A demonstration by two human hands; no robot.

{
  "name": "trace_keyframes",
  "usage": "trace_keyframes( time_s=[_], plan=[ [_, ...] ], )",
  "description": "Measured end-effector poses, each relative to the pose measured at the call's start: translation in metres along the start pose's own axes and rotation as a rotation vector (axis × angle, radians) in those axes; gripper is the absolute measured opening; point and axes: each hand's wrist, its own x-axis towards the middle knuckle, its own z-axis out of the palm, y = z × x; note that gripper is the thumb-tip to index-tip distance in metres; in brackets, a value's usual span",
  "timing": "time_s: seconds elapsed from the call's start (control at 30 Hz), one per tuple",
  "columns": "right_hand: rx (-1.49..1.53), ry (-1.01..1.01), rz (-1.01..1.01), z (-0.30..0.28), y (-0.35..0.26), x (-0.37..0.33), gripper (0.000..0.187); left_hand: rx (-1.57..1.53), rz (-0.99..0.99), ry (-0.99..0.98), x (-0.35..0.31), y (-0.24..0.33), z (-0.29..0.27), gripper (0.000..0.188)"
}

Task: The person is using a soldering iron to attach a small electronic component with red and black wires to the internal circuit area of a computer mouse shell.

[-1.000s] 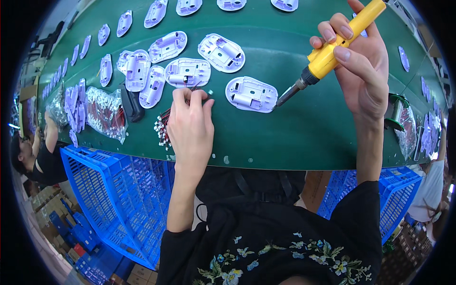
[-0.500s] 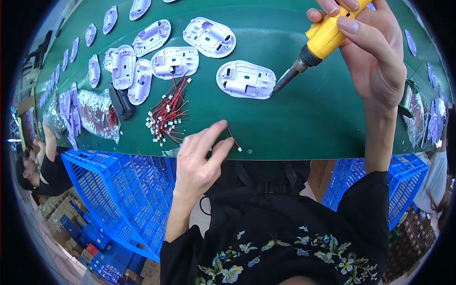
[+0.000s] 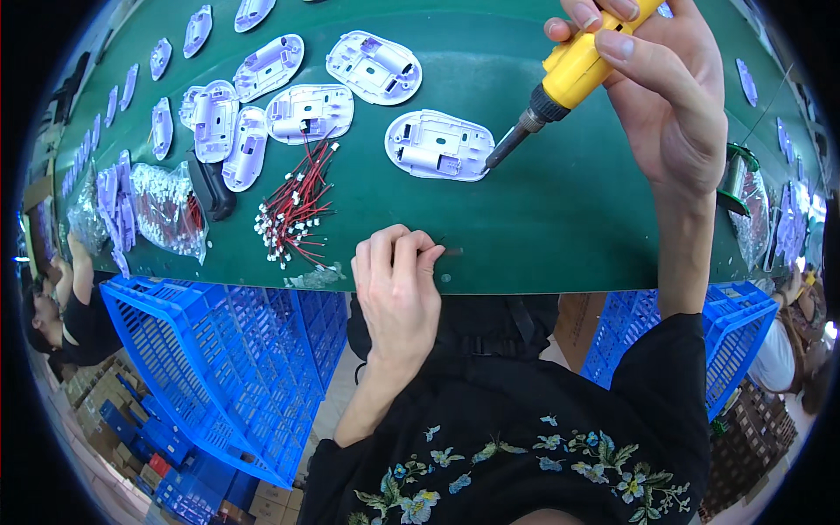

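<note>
My right hand (image 3: 678,109) is wrapped round the yellow handle of a soldering iron (image 3: 570,77), which slants down to the left. Its dark tip is at the right end of a white oval plastic shell (image 3: 442,144) that lies with its inside up; whether the two touch I cannot tell. Near the front edge of the table, my left hand (image 3: 398,284) is closed, thumb and fingertips together on a short red wire lead (image 3: 452,252), blurred by motion. A pile of red and black wire leads with white connectors (image 3: 296,210) lies left of that hand.
More white shells (image 3: 374,68) lie at the far left of the green table (image 3: 542,227). Left of the pile are a black curved object (image 3: 210,188) and a bag of leads (image 3: 166,206). A solder spool (image 3: 739,179) stands right. Blue crates (image 3: 227,367) flank me; other people sit either side.
My left hand has closed on the single wire lead that lay on the table, its fingers drawn together. The iron stays by the shell. The whole view has shifted slightly.
</note>
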Motion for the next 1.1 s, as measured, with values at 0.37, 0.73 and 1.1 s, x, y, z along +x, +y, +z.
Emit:
trace_keyframes(
  time_s=[0.37, 0.73, 1.1],
  plan=[
    [0.052, 0.047, 0.129, 0.021, 0.027, 0.007, 0.082, -1.036, -0.527, -0.196, 0.042, -0.039, -0.012, 0.021],
    [-0.017, 0.058, 0.113, 0.02, 0.071, 0.031, 0.079, -1.105, -0.647, -0.079, 0.06, -0.035, -0.01, 0.02],
    [-0.048, 0.067, 0.163, 0.023, 0.085, 0.034, 0.078, -1.085, -0.686, -0.041, 0.061, -0.035, -0.007, 0.02]
  ],
)
